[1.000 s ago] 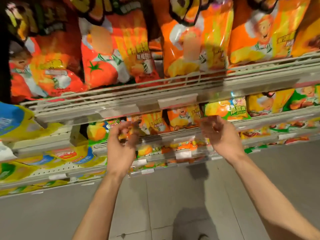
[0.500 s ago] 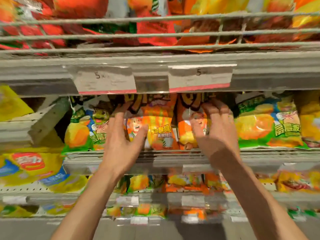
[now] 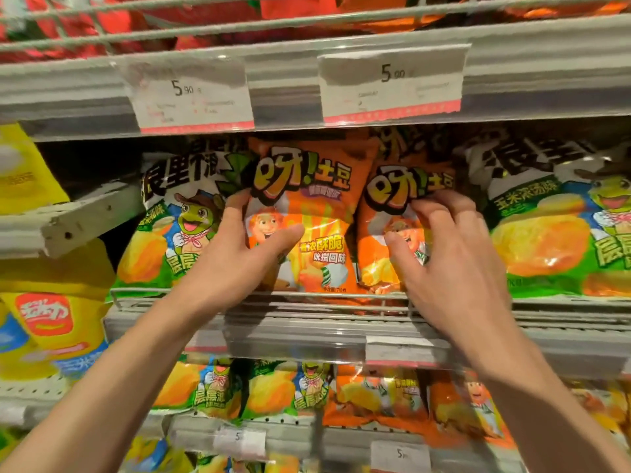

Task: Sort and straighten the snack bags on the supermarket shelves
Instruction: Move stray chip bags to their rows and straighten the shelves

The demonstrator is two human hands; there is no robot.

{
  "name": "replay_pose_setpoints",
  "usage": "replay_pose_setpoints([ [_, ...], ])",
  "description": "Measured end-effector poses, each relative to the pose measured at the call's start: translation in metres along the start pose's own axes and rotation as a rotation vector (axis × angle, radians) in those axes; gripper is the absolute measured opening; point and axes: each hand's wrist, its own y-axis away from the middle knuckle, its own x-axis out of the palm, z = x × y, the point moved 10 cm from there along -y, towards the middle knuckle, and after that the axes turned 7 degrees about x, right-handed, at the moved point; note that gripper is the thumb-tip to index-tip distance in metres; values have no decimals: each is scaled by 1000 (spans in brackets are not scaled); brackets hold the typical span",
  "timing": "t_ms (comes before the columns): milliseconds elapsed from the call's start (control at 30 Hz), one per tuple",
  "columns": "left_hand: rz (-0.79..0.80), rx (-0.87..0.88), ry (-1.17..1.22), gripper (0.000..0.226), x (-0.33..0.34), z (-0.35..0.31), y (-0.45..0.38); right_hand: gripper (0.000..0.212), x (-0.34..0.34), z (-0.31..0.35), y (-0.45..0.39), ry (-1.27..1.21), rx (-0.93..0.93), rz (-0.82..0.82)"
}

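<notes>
— Where were your hands right then?

— Both on the orange bags, just under the price tag (image 3: 392, 83). My left hand (image 3: 235, 264) had the left orange bag (image 3: 300, 213), thumb across its front, fingers curled round its left edge. My right hand (image 3: 454, 264) had fingers bent and spread on the right orange bag (image 3: 382, 233), pinching its face.

— How did they feel likely to handle?

— Light, puffy, slick foil, I judged; chips inside would crush. Best held by the side seams, not squeezed mid-belly.

— And where did they sit?

— Upright behind the wire rail (image 3: 307, 295), between green bags (image 3: 546, 240), below that tag.
</notes>
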Motion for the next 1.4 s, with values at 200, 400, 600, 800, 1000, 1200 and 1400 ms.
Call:
replay_pose_setpoints([
  [200,-143,22,126,86,-8,-10,3,50,2,-1,-2,10,2,-11],
  [400,-188,53,88,59,-25,-37,10,42,-8,0,-2,-146,8,6],
  [600,-116,79,136,55,-12,-60,18,29,-23,-11,-4,-621,207,156],
  [800,15,80,278,72,41,-85,18,30,-45,-22,-7,-731,295,285],
  [1000,179,120,347,34,78,-105,19,45,-61,-49,-2,-560,308,296],
  [1200,110,82,365,50,86,-96,17,54,-129,-102,-18,-78,313,-65],
  [1400,81,95,371,45,88,-99,19,71,-95,-155,-19,46,552,219],
])
